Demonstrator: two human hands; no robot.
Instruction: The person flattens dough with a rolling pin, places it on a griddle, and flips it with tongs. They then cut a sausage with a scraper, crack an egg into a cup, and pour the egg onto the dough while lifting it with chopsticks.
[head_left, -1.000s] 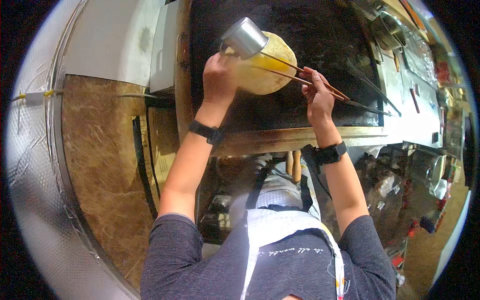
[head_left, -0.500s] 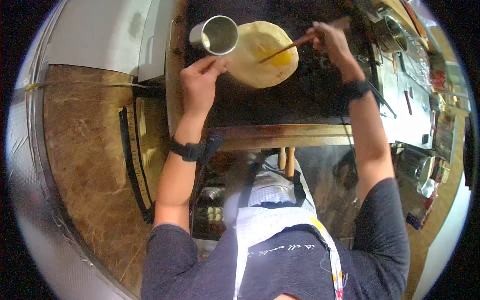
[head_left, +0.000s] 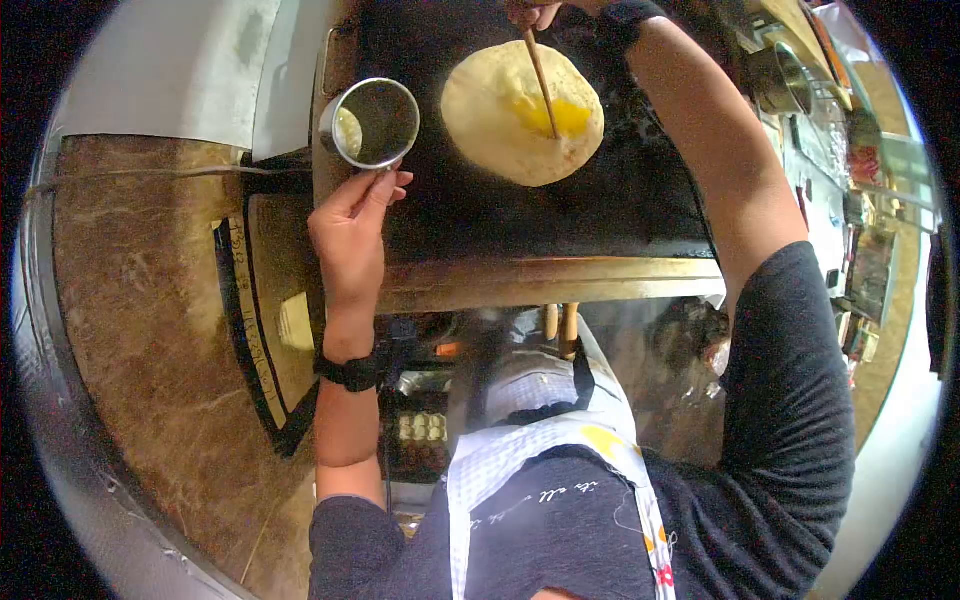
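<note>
A round, pale flatbread (head_left: 483, 125) lies on the dark griddle (head_left: 450, 220), with runny yellow egg (head_left: 572, 118) spread over its right half. My right hand (head_left: 533, 14), at the top edge and partly cut off, is closed around chopsticks (head_left: 540, 75). Their tips touch the egg on the bread. Left of the bread, my left hand (head_left: 352, 225) pinches a metal cup (head_left: 388, 120) near its lower rim. The cup is tilted so its mouth faces me, and a little pale residue clings inside.
A wooden ledge (head_left: 540, 280) runs along the griddle's near edge. Two wooden handles (head_left: 568, 330) stick up below it. To the right, a metal container (head_left: 780, 80) stands by a cluttered counter. Several pale eggs (head_left: 422, 428) sit on a lower shelf.
My left hand has moved the cup left and down, away from the bread. My right hand has swung up and left, so the chopsticks now point down. The egg has spread.
</note>
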